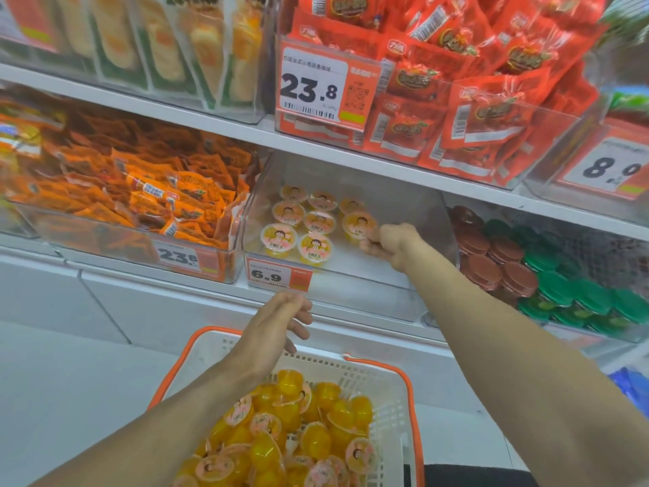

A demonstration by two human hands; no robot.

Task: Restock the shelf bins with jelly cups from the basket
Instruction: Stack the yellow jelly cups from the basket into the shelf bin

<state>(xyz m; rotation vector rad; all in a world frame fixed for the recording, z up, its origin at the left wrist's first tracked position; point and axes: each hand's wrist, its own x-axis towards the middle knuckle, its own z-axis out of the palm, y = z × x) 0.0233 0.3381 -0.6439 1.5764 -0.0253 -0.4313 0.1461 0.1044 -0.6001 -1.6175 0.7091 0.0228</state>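
Right hand (389, 242) in clear bin (404, 293), apparently pinching jelly cup (358, 224) | left hand (281, 319) loosely curled, empty, above basket (379, 377) at 6 o'clock

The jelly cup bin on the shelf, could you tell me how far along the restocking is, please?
Done: several jelly cups stand upright in the clear bin. In hand: the right hand sets one beside them; the left hand hovers empty. Left: the bin's right side is bare, and the basket holds many more.

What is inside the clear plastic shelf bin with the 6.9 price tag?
The clear plastic shelf bin holds upright yellow jelly cups with pink lids; its right half is bare. The right hand reaches in, partly covering one cup.
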